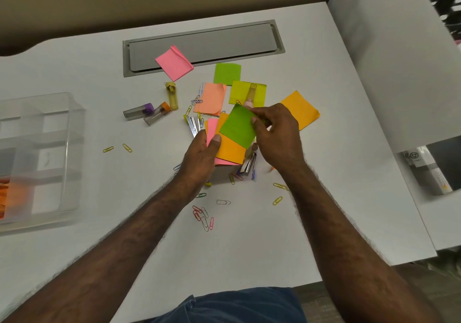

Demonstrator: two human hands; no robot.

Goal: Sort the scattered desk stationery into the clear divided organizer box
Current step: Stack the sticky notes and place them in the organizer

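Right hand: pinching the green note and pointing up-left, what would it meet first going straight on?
Probably the salmon-orange sticky note lying on the white desk: it is next beyond the right hand and its green square sticky note. Height is unclear.

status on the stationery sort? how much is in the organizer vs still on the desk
Early. Done: only something orange sits in the clear organizer box; too blurred to identify. In hand: left hand holds a stack of pink and orange sticky notes; right hand is pinching a green note onto it. Left: loose pink note, other notes, three lead tubes, staple strips and scattered paper clips.
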